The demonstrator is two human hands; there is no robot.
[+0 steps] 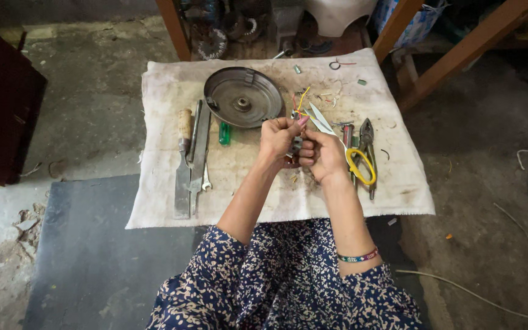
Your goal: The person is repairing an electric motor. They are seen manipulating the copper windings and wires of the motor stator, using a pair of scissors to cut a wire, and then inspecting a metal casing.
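My left hand (278,138) is closed around a small metal part (294,146) with thin red and yellow wires (301,101) sticking up from it. My right hand (322,156) grips yellow-handled scissors (362,165), blades pointing up-left toward the wires. Both hands meet above a stained white cloth (264,195) spread on the floor.
On the cloth lie a round grey metal disc (242,96), a wooden-handled file (183,165), flat files and a spanner (200,156), a green-handled screwdriver (224,133), pliers (368,143) and wire scraps. A dark mat (93,250) lies front left, wooden legs (459,52) at back right, a white cable (490,299) on the concrete.
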